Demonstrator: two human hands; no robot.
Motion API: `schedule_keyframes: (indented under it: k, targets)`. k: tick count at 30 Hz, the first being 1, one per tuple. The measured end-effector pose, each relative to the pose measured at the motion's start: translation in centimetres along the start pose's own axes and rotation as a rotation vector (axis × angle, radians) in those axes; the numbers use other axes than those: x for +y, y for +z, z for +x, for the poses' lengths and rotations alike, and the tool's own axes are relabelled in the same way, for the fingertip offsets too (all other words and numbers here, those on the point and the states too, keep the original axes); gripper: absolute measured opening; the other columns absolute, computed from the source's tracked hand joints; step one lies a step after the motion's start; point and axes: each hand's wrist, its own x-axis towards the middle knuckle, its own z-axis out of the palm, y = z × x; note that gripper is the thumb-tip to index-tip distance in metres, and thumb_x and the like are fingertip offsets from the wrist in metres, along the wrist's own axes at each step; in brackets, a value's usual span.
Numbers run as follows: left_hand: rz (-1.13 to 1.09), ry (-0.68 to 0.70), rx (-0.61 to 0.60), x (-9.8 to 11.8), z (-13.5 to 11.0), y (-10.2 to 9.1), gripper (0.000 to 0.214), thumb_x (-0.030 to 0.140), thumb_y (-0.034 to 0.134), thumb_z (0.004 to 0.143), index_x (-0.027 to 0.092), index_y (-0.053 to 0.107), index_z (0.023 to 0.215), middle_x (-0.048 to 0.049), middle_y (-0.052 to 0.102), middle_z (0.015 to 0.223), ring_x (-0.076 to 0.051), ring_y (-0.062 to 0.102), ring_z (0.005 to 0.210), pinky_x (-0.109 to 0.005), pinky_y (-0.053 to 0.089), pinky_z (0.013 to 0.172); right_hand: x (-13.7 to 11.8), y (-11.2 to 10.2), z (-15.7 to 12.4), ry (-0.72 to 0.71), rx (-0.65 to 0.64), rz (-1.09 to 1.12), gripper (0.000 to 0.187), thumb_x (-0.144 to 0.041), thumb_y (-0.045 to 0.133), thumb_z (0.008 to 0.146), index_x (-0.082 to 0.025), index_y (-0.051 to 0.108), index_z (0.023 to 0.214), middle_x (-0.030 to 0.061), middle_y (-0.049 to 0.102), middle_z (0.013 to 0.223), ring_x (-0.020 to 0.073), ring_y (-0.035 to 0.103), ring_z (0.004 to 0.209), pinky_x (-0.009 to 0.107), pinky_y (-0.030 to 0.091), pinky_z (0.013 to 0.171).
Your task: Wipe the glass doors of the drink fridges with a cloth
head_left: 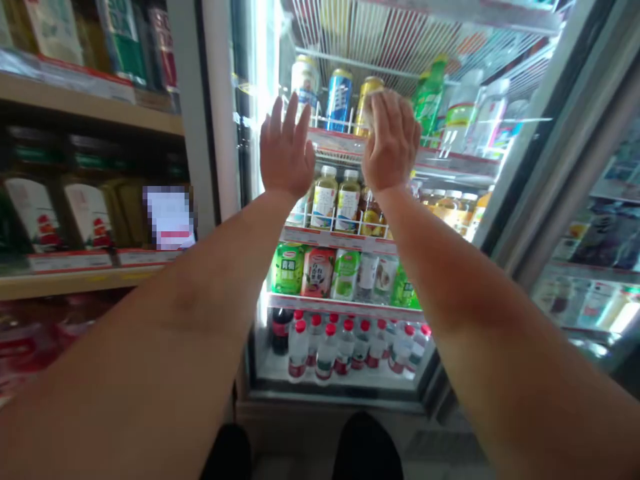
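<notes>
Both my arms reach into an open drinks fridge. My left hand (286,150) is raised with its fingers stretched out and apart, holding nothing, just in front of a white can (305,80) on the upper wire shelf (450,159). My right hand (391,143) is closed around a gold can (369,93) on that same shelf. A blue can (339,99) stands between the white and gold ones. Green bottles (429,100) stand to the right of my right hand.
Lower fridge shelves carry yellow tea bottles (336,199), green and red drink bottles (315,272) and red-capped water bottles (340,347). The glass door (560,160) stands open at right. A store shelf (85,273) with packaged goods is at left. My shoes (367,447) show below.
</notes>
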Motion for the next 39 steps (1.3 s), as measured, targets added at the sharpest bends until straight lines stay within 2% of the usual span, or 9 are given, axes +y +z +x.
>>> schedule_keyframes:
  k: [3, 7, 9, 17, 23, 27, 31, 35, 39]
  targets:
    - [-0.019, 0.014, -0.017, -0.3, -1.6, 0.1, 0.069, 0.052, 0.024, 0.094, 0.023, 0.023, 0.157, 0.0116, 0.014, 0.167, -0.004, -0.013, 0.154, -0.044, -0.002, 0.130, 0.1, 0.4, -1.0, 0.153, 0.114, -0.068, 0.052, -0.022, 0.031, 0.099, -0.019, 0.045, 0.149, 0.0026, 0.044, 0.156, 0.0234, 0.030, 0.148, 0.049, 0.027, 0.124]
    - [-0.038, 0.026, -0.043, -0.5, -3.1, 0.2, 0.083, 0.063, 0.025, 0.087, 0.020, 0.021, 0.157, 0.0082, 0.017, 0.167, -0.005, -0.019, 0.153, -0.040, -0.008, 0.129, -0.7, -0.7, -2.8, -0.385, -0.247, 0.006, 0.056, -0.021, 0.037, 0.095, -0.025, 0.044, 0.150, 0.0003, 0.043, 0.157, 0.0241, 0.031, 0.150, 0.051, 0.027, 0.125]
    - [-0.049, 0.017, -0.053, -0.4, -3.4, 0.1, 0.085, 0.064, 0.024, 0.085, 0.020, 0.022, 0.157, 0.0078, 0.017, 0.167, -0.006, -0.018, 0.153, -0.038, -0.010, 0.128, -1.0, -1.1, -3.6, -0.502, -0.361, 0.046, 0.057, -0.022, 0.038, 0.095, -0.025, 0.042, 0.151, 0.0010, 0.043, 0.157, 0.0231, 0.030, 0.151, 0.052, 0.024, 0.127]
    - [0.003, -0.044, -0.131, 0.1, -3.7, -0.7, 0.081, 0.060, 0.015, 0.088, 0.019, 0.021, 0.158, 0.0131, 0.003, 0.168, -0.008, -0.010, 0.155, -0.029, -0.012, 0.126, -0.6, 0.0, -5.5, 0.144, 0.006, 0.037, 0.061, -0.021, 0.027, 0.098, -0.026, 0.027, 0.159, 0.0051, 0.038, 0.159, 0.0256, 0.016, 0.157, 0.063, 0.019, 0.127]
    - [0.055, -0.011, -0.158, -0.1, -3.7, -0.6, 0.098, 0.074, 0.024, 0.076, 0.015, 0.024, 0.156, 0.0123, 0.014, 0.167, -0.003, -0.032, 0.147, -0.028, -0.023, 0.121, 1.1, -3.6, -8.5, -0.438, -0.509, 0.191, 0.049, -0.027, 0.040, 0.098, -0.034, 0.047, 0.146, -0.0090, 0.050, 0.151, 0.0152, 0.031, 0.151, 0.046, 0.025, 0.128]
    - [0.077, -0.006, -0.152, -0.2, -3.7, -0.5, 0.100, 0.074, 0.027, 0.073, 0.015, 0.033, 0.152, 0.0111, 0.021, 0.166, -0.005, -0.041, 0.142, -0.031, -0.025, 0.121, 5.8, -5.4, -8.4, -0.155, -0.262, 0.018, 0.052, -0.025, 0.032, 0.098, -0.026, 0.048, 0.147, 0.0001, 0.046, 0.155, 0.0213, 0.029, 0.152, 0.052, 0.026, 0.127]
    - [0.028, -0.003, -0.099, -0.4, -3.8, -0.3, 0.083, 0.061, 0.021, 0.086, 0.019, 0.024, 0.157, 0.0126, 0.013, 0.167, -0.005, -0.022, 0.152, -0.037, -0.006, 0.129, 9.2, -6.0, -8.3, 0.138, 0.029, -0.155, 0.058, -0.022, 0.026, 0.096, -0.017, 0.047, 0.149, 0.0116, 0.047, 0.152, 0.0271, 0.035, 0.149, 0.058, 0.031, 0.123]
    - [0.008, 0.004, -0.081, -0.4, -3.9, -0.3, 0.076, 0.055, 0.024, 0.089, 0.023, 0.023, 0.158, 0.0134, 0.011, 0.166, -0.007, -0.011, 0.155, -0.040, 0.001, 0.131, 10.3, -7.0, -9.4, 0.032, -0.017, -0.166, 0.053, -0.026, 0.029, 0.097, -0.019, 0.053, 0.144, 0.0100, 0.051, 0.150, 0.0256, 0.038, 0.147, 0.055, 0.034, 0.122]
    - [0.048, 0.010, -0.134, -0.3, -3.9, -0.5, 0.091, 0.066, 0.023, 0.082, 0.017, 0.019, 0.158, 0.0147, 0.007, 0.167, -0.005, -0.037, 0.144, -0.038, -0.016, 0.128, 12.7, -8.1, -9.8, -0.005, -0.047, -0.186, 0.051, -0.028, 0.032, 0.097, -0.019, 0.054, 0.143, 0.0089, 0.052, 0.149, 0.0251, 0.041, 0.145, 0.053, 0.036, 0.122]
